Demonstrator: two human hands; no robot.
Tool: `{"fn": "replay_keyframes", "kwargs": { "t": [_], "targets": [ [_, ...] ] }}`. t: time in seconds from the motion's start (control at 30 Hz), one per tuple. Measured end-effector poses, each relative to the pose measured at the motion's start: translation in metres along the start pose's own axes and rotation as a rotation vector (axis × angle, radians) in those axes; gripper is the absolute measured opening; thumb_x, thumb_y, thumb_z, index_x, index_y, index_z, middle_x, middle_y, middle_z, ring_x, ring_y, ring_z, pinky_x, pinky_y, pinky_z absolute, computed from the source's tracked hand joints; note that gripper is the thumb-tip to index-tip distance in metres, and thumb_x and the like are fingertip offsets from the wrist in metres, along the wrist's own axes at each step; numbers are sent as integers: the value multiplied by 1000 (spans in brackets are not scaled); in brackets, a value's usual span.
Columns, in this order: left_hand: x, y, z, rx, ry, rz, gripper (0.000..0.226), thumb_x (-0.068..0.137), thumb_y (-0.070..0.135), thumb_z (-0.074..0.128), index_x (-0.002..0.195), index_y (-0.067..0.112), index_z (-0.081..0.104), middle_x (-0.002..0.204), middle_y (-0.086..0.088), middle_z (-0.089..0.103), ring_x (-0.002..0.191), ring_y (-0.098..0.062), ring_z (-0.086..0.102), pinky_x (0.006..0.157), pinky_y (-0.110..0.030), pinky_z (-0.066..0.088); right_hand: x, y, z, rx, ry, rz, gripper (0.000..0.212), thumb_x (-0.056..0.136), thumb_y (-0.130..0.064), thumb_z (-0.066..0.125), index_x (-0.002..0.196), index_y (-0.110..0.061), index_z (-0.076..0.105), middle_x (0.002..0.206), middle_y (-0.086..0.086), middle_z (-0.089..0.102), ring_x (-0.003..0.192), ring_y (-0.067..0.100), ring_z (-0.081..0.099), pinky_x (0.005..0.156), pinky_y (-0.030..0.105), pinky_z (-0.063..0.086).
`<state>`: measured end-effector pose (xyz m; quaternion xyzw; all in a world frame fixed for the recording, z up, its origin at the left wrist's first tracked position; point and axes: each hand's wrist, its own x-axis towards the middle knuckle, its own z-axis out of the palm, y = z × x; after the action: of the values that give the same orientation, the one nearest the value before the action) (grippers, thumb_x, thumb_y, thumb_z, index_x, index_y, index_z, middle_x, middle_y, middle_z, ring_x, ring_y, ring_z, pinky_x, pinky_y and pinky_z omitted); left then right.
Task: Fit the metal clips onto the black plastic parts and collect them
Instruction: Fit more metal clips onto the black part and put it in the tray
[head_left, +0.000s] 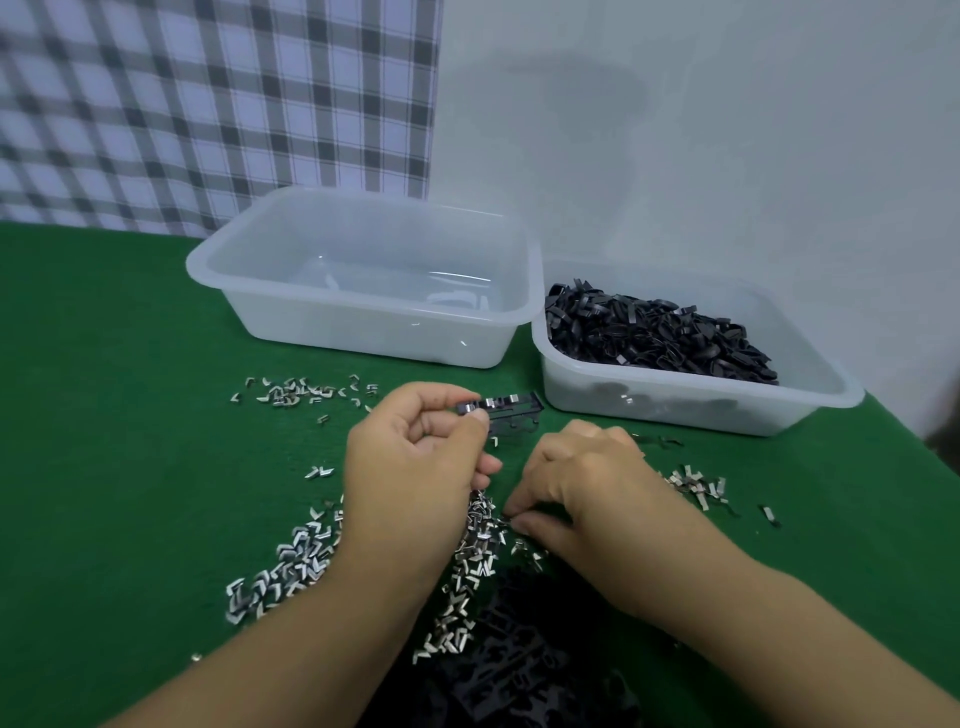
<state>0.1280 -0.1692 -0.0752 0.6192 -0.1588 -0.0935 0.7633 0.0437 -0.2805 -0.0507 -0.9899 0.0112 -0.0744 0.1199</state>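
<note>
My left hand (415, 457) holds a flat black plastic part (511, 410) up above the table, with shiny metal clips fitted along its top edge. Lower and to the right, my right hand (576, 488) pinches at a small metal clip (506, 519) on top of the heap of loose metal clips (478, 545) on the green cloth. More clips lie scattered to the left (280, 566) and at the far left (296, 392). A pile of black plastic parts (519, 660) lies close to me between my forearms.
A translucent plastic bin (358, 244) stands at the back centre and looks almost empty. A second bin (696, 410) to its right is full of black plastic loops. A small clip cluster (693, 483) lies at the right. A checked cloth hangs behind.
</note>
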Motion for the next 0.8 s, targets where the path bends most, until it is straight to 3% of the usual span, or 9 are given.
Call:
{"fn": "replay_keyframes", "kwargs": {
  "t": [0.23, 0.4, 0.47, 0.8],
  "targets": [
    [-1, 1, 1, -38, -6, -21, 14, 82, -1, 67, 86, 13, 66, 56, -2, 68, 56, -12, 70, 51, -16, 52, -7, 6, 14, 56, 119, -40, 5, 89, -23, 54, 86, -24, 56, 89, -10, 49, 86, 11, 43, 79, 30, 35],
    [-3, 1, 2, -21, -68, -45, 13, 79, 0, 71, 82, 11, 66, 62, -8, 71, 61, -16, 73, 53, -16, 53, -17, 12, 10, 279, 511, 50, 4, 85, -21, 52, 85, -24, 55, 84, -13, 49, 78, 3, 49, 69, 12, 38],
    [-5, 2, 3, -16, -104, -58, 14, 77, -2, 72, 76, 10, 67, 62, -9, 72, 61, -18, 73, 52, -16, 53, -17, 12, 10, 303, 593, 61, 5, 85, -19, 55, 86, -23, 57, 84, -12, 51, 75, 3, 50, 67, 9, 37],
    [-14, 3, 9, 12, -223, -40, 21, 79, -3, 69, 69, 15, 71, 65, -9, 73, 64, -19, 73, 55, -18, 55, -13, 15, 17, 310, 650, 38, 3, 84, -15, 61, 84, -16, 64, 82, -10, 54, 75, 4, 51, 67, 15, 41]
  ]
}}
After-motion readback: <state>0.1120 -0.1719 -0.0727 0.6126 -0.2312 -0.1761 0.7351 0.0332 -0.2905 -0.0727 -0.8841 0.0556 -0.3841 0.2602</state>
